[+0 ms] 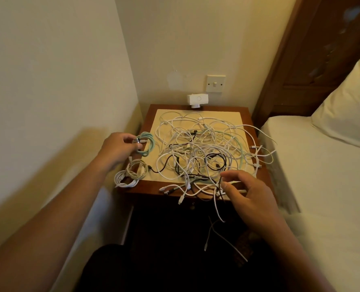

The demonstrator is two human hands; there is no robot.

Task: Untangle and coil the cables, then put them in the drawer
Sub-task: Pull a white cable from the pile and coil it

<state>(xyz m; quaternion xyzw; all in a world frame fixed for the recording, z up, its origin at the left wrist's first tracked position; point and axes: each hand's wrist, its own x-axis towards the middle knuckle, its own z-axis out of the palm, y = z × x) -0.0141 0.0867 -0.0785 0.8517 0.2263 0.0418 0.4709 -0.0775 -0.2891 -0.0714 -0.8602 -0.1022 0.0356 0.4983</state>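
1. The tangle of cables [200, 150] sprawls over the bench [151, 186], white, black and mint strands crossing, with several plug ends hanging off its front edge.
2. Two wound coils [130, 171] lie at the front-left corner, probably parked there, apart from the mess, until they go in the drawer, which I cannot make out.
3. The left hand [118, 148] grasps a mint-green coil [147, 144] at the left edge, its fingers [130, 137] curled round the loops so they don't spring loose.
4. The right hand [248, 190] hovers over the tangle's front, fingers [229, 174] released and spread; whether they touch a strand is unclear.
5. A bed [322, 165] stands just beside.
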